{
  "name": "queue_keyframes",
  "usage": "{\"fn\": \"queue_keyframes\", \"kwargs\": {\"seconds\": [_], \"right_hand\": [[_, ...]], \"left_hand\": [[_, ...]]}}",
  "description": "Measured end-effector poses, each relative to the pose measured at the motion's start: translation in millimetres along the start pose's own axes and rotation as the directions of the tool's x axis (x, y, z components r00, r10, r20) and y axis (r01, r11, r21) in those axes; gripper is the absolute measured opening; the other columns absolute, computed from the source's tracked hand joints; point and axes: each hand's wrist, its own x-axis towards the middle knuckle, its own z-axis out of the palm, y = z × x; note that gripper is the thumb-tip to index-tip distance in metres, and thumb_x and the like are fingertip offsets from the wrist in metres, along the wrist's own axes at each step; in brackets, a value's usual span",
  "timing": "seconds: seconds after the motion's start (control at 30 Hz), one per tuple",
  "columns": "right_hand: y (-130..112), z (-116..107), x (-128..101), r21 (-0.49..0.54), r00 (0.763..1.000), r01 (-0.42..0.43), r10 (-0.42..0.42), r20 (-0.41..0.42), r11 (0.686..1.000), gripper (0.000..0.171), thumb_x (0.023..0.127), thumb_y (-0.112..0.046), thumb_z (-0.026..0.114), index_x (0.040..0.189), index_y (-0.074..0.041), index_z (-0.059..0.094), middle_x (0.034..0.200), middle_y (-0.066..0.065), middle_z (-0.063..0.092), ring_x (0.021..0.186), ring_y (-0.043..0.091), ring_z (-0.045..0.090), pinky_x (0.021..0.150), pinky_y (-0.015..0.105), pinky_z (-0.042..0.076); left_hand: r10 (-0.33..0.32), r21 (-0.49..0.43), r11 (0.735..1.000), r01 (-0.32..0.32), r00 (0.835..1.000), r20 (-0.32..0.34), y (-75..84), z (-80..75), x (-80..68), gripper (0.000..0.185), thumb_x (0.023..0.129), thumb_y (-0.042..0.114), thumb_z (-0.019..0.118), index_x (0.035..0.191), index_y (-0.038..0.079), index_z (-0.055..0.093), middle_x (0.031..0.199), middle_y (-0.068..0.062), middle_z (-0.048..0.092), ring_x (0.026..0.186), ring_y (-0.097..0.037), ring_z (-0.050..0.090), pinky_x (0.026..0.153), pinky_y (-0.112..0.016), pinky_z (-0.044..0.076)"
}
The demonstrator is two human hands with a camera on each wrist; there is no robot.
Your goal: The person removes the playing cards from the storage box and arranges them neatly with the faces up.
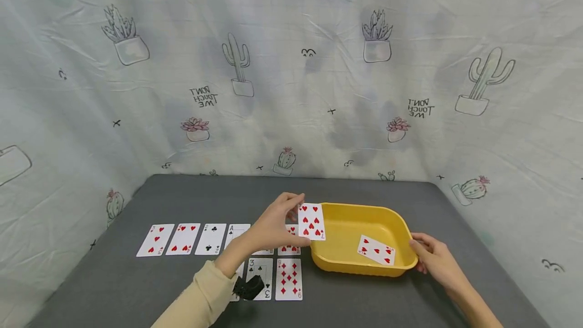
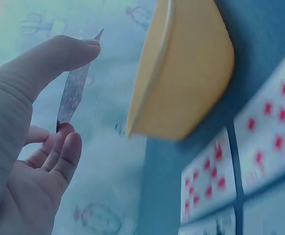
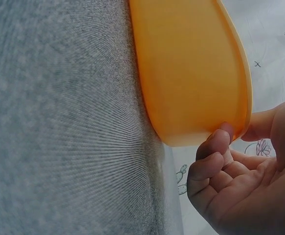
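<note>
My left hand (image 1: 272, 224) pinches a seven of hearts (image 1: 311, 221) between thumb and fingers, its face toward the head camera. The card is held up beside the left rim of a yellow plastic bin (image 1: 334, 262) and overlaps it in the head view. Seen from the left wrist, the card (image 2: 74, 93) is nearly edge-on. At the bin's right end, my right hand (image 1: 435, 262) grips the rim, thumb on one side and curled fingers on the other, as the right wrist view shows. Inside the bin lies another hearts card (image 1: 376, 250), face up and slanted.
Face-up playing cards lie in two rows on the grey table (image 1: 364, 302), among them a three of hearts (image 1: 155, 241), a three of clubs (image 1: 265, 272) and a nine of diamonds (image 1: 289, 280). My left forearm covers some. A cactus-print curtain (image 1: 291, 80) hangs behind the table.
</note>
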Motion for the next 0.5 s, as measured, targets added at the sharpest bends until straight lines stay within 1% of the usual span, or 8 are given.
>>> {"fn": "queue_keyframes", "kwargs": {"seconds": [0.1,0.23,0.3,0.37,0.5], "right_hand": [[0,0,-1,0.002,1.0,-0.001,0.001,0.001,1.0,0.051,0.104,-0.028,0.052,0.137,0.01,0.045,0.079,0.013,0.06,0.058,0.019,0.053,0.053,0.03,0.048],[0,0,-2,0.007,1.0,-0.009,0.009,0.007,1.0,0.052,0.104,-0.029,0.052,0.138,0.01,0.044,0.08,0.013,0.059,0.059,0.019,0.053,0.054,0.031,0.048],[-1,1,-2,0.012,1.0,-0.016,0.015,0.011,1.0,0.052,0.104,-0.03,0.053,0.138,0.009,0.044,0.08,0.013,0.059,0.059,0.019,0.053,0.054,0.032,0.049],[-1,1,-2,0.012,1.0,-0.015,0.014,0.017,1.0,0.053,0.104,-0.03,0.052,0.138,0.009,0.044,0.08,0.013,0.059,0.06,0.02,0.052,0.055,0.032,0.049],[-2,1,-2,0.012,0.999,-0.025,0.024,0.02,1.0,0.055,0.104,-0.032,0.053,0.139,0.009,0.044,0.081,0.013,0.059,0.061,0.02,0.052,0.055,0.033,0.049]], "left_hand": [[-0.012,0.009,1.0,0.012,1.0,-0.026,-8.9,-13.0,-23.3,0.102,0.07,0.032,0.091,0.152,0.008,0.036,0.135,-0.001,0.043,0.1,-0.012,0.053,0.087,-0.035,0.051],[-0.045,-0.001,0.999,0.045,0.998,-0.039,-23.4,-27.8,-59.1,0.102,0.069,0.028,0.092,0.152,0.007,0.036,0.133,-0.003,0.044,0.1,-0.014,0.053,0.088,-0.042,0.049],[-0.075,0.002,0.997,0.075,0.996,-0.05,-30.5,-35.1,-77.6,0.101,0.069,0.028,0.092,0.151,0.008,0.037,0.133,-0.003,0.045,0.1,-0.014,0.054,0.088,-0.043,0.049],[-0.096,0.026,0.995,0.098,0.993,-0.064,-37.1,-42.4,-95.3,0.1,0.069,0.029,0.092,0.151,0.009,0.038,0.133,-0.002,0.045,0.099,-0.012,0.055,0.088,-0.042,0.049],[-0.098,0.075,0.991,0.107,0.989,-0.109,-46.5,-56.0,-127.1,0.097,0.068,0.032,0.092,0.148,0.008,0.043,0.133,-0.002,0.046,0.098,-0.011,0.057,0.086,-0.039,0.05]]}}
